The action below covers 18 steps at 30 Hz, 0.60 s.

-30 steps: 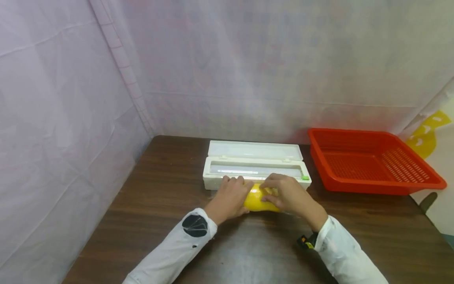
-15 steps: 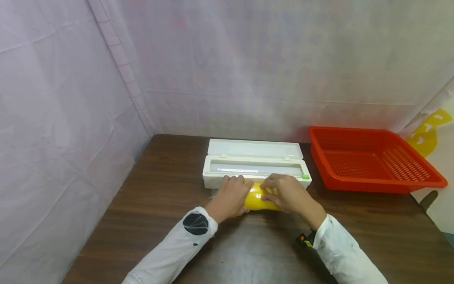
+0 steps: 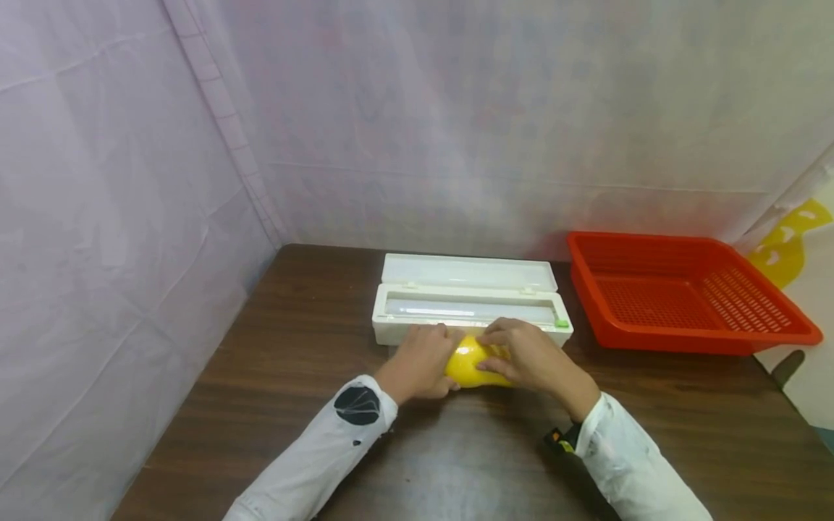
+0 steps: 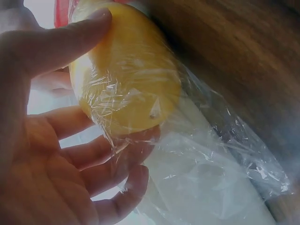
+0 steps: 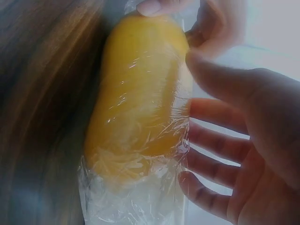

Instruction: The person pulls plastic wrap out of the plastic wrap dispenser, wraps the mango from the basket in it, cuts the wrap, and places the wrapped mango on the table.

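Observation:
A smooth, oblong yellow squash [image 3: 466,362], wrapped in clear cling film, lies crosswise between my hands in the head view. My left hand [image 3: 422,362] holds its left end. In the left wrist view, the thumb [image 4: 89,35] presses on the yellow skin while the other fingers curl beneath; loose cling film [image 4: 220,140] trails off that end. My right hand [image 3: 529,358] grips the right part, its thumb and fingers along the side in the right wrist view. More film [image 5: 131,201] bunches past the squash's narrower end. Fingers hide parts of both ends.
Just beyond the hands stands a white cling film dispenser [image 3: 384,331], its lid [image 3: 469,272] raised and a roll [image 3: 469,311] inside. A red plastic basket [image 3: 651,339] sits at the back right of the brown table [image 3: 287,347]. White sheets hang behind and left.
My left hand has turned slightly at the left end of the squash, showing a little more yellow. The right hand keeps nearly the same place; the dispenser and basket stay put.

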Each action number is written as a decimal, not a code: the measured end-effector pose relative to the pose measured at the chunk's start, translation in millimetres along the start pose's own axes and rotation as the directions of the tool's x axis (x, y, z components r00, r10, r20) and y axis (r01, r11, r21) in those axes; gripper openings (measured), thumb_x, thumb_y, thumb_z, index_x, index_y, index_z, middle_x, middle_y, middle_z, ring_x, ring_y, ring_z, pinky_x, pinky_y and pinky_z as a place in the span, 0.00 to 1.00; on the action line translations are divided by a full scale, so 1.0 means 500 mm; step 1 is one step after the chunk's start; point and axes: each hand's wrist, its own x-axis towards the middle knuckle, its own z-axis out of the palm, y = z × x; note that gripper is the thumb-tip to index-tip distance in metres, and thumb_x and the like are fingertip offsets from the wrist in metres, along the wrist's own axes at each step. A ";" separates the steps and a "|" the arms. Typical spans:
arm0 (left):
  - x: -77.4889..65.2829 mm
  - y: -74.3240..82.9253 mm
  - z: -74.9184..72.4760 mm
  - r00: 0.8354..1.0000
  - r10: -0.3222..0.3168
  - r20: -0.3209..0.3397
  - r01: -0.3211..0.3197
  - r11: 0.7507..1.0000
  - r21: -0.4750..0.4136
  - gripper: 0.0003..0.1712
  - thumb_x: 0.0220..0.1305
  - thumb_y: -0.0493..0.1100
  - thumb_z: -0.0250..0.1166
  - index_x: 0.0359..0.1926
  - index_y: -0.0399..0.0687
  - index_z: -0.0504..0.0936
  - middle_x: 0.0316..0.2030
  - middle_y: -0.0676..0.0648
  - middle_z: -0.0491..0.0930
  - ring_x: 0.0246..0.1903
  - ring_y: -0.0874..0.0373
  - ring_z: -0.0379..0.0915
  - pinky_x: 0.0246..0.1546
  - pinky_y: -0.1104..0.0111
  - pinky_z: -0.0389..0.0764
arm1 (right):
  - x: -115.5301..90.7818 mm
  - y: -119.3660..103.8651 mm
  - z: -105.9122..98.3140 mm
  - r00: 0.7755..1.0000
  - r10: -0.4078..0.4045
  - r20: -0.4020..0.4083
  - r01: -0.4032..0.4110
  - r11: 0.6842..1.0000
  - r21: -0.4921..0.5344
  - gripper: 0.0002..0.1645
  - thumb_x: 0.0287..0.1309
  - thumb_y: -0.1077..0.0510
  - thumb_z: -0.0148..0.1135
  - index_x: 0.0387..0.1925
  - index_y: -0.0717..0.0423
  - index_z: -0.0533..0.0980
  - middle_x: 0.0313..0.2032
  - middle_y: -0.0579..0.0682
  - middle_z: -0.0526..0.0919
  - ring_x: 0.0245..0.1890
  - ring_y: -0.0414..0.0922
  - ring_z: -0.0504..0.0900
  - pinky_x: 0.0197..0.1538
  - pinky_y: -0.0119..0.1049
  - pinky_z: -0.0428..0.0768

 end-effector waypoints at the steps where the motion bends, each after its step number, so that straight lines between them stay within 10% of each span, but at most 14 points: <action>1: 0.000 -0.001 0.000 1.000 -0.001 0.001 0.001 1.000 -0.013 0.47 0.44 0.67 0.73 0.62 0.46 0.76 0.44 0.42 0.84 0.41 0.48 0.77 0.46 0.54 0.81 | 0.000 0.000 -0.001 1.000 -0.001 0.008 0.001 1.000 -0.001 0.29 0.45 0.43 0.77 0.45 0.57 0.87 0.40 0.51 0.88 0.39 0.45 0.82 0.45 0.46 0.86; 18: -0.010 0.011 0.004 0.997 -0.042 -0.071 0.039 0.998 -0.041 0.43 0.43 0.67 0.75 0.55 0.46 0.75 0.43 0.44 0.81 0.40 0.50 0.73 0.42 0.56 0.79 | -0.003 0.000 0.004 0.999 0.015 0.045 -0.015 1.000 -0.002 0.34 0.33 0.52 0.84 0.48 0.58 0.85 0.42 0.51 0.87 0.40 0.45 0.81 0.48 0.47 0.86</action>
